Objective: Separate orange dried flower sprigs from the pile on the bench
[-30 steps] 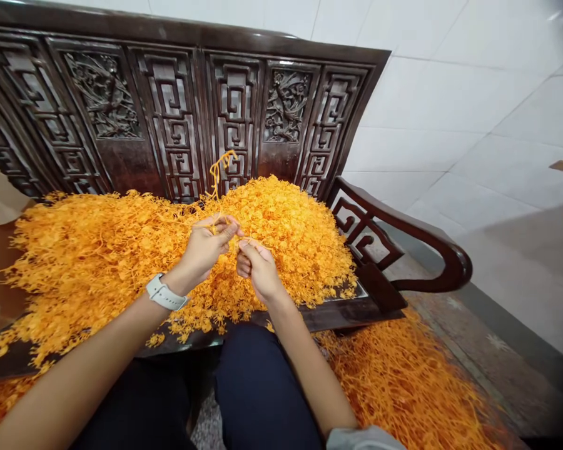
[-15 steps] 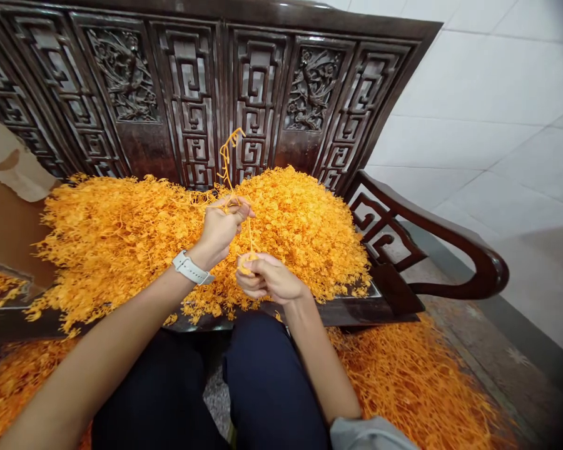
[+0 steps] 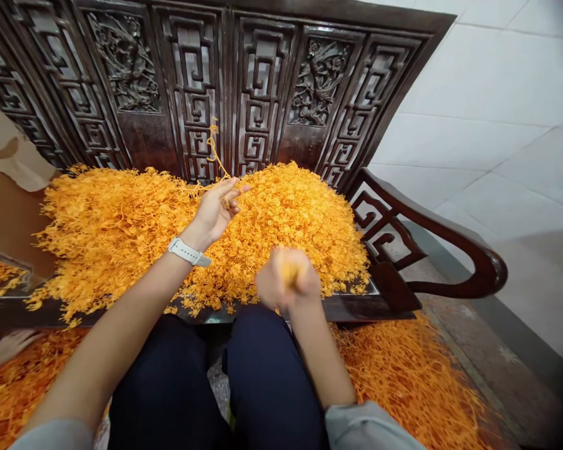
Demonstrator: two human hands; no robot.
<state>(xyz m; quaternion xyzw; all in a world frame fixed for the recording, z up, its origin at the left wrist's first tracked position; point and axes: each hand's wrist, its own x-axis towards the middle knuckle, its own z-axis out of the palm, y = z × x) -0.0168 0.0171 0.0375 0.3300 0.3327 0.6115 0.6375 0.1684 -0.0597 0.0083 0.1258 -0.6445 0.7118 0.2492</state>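
My left hand [image 3: 217, 209], with a pale watch band at its wrist, is raised over the pile. A thin, branched orange plastic strand [image 3: 213, 147] sticks up from its fingers; the index finger is stretched and the others are partly curled. Lower and to the right, my right hand [image 3: 286, 281] is smeared by motion and closed around a yellow-orange piece [image 3: 289, 272], whose shape I cannot make out. Behind and below both hands spreads a large heap of small yellow-orange plastic pieces [image 3: 304, 212] on the dark wooden bench.
The bench's carved back [image 3: 150, 140] rises behind the heap, and its curved armrest [image 3: 469, 269] stands at the right. Torn cardboard [image 3: 16, 206] leans at the left. Orange strands [image 3: 413, 381] pile on the floor. Another person's hand [image 3: 14, 347] shows at the lower left.
My right hand has pulled away from my left, down and to the right. The left fingers have loosened, and the strand has shifted left. Another person's hand has appeared at the lower left.
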